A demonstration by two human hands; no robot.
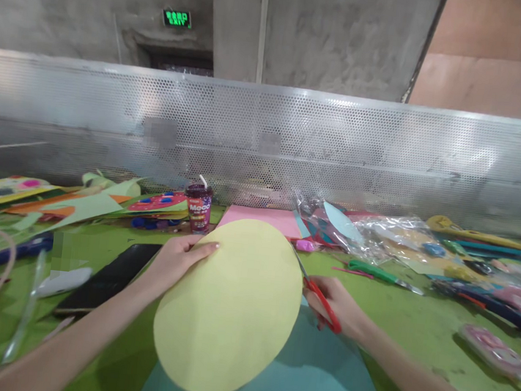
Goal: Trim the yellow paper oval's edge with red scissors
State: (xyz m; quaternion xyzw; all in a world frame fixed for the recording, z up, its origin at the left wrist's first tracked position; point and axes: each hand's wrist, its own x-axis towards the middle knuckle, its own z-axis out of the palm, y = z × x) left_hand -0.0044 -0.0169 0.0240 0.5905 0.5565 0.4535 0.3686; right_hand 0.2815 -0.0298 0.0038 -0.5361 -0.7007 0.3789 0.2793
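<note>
My left hand [186, 258] pinches the upper left edge of a pale yellow paper oval [228, 315], thumb on top and the other fingers behind. The paper is held up, tilted towards me. My right hand [335, 304] grips red-handled scissors [323, 301] at the oval's right edge. Their blades point up and away along that edge, partly hidden by the paper, so I cannot tell if they touch it. Beneath the oval lies a large blue-green sheet [317, 373].
A purple drink cup [199, 207] with a straw stands behind the paper. A black phone [112, 276] and a white mouse-like object [64, 281] lie left. A green-handled cutter [384, 275] lies right. Craft papers and plastic bags line the perforated metal panel [266, 141].
</note>
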